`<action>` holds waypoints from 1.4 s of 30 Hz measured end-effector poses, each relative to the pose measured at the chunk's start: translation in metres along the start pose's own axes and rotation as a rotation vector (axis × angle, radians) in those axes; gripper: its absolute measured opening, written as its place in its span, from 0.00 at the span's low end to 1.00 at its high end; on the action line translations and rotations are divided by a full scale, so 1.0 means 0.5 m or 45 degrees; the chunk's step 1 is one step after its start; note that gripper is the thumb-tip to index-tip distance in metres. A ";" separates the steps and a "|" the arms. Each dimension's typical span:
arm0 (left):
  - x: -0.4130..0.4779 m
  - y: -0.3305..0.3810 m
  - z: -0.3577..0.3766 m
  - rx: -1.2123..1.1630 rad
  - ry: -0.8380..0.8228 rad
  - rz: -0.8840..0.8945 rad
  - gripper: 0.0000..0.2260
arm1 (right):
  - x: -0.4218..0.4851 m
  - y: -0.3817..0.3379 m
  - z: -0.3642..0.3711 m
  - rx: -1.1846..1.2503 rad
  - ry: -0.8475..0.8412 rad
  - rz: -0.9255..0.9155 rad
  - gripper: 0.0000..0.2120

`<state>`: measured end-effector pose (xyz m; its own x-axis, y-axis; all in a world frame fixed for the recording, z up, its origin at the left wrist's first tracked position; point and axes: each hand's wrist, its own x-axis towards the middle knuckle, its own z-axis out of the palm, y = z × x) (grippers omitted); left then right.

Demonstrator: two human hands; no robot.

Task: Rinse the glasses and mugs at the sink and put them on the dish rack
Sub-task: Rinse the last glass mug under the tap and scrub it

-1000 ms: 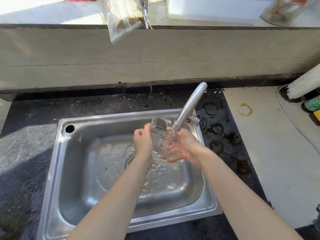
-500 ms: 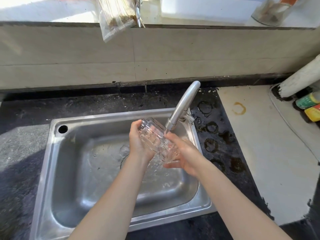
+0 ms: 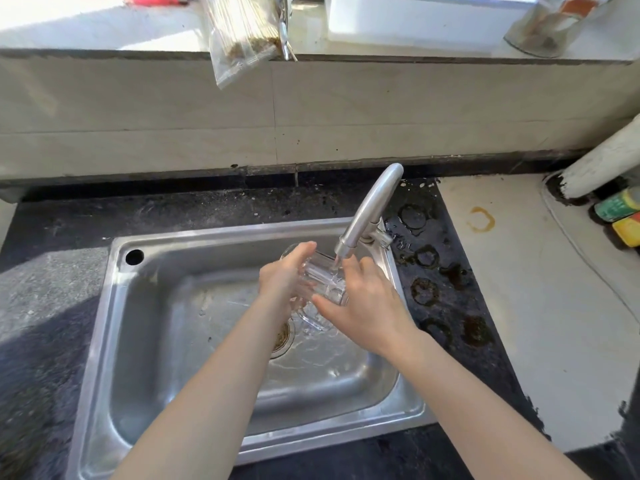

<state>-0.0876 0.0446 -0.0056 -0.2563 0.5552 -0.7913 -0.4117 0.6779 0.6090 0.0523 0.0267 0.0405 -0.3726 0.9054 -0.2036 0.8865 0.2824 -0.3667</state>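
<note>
Left hand (image 3: 287,275) and right hand (image 3: 367,306): both clasped round one glass mug (image 3: 323,284), left at the mouth end, right at the base. Below both hands: sink (image 3: 104,341), wet, with water pooled near the drain. Just beyond the right fingertips: tap (image 3: 370,209), running onto the mug between the palms. Right of the right hand: wet rings (image 3: 426,258) on the counter. Judged mid-rinse on this piece; racking outstanding. No dish rack or other glassware in view; tally done or left cannot be told.
</note>
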 end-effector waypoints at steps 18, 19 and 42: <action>-0.035 0.003 -0.018 0.245 0.099 0.579 0.25 | 0.102 -0.049 -0.010 0.532 -0.375 0.486 0.24; -0.035 0.007 -0.018 0.194 0.128 0.553 0.24 | 0.098 -0.057 0.003 0.348 -0.212 0.329 0.21; -0.011 0.004 -0.002 -0.315 0.013 0.457 0.08 | 0.048 0.024 -0.034 1.656 -0.752 0.514 0.20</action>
<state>-0.0880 0.0425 -0.0001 -0.4299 0.7289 -0.5328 -0.4914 0.3062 0.8154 0.0588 0.0572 0.0467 -0.5045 0.5048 -0.7004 0.2123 -0.7138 -0.6674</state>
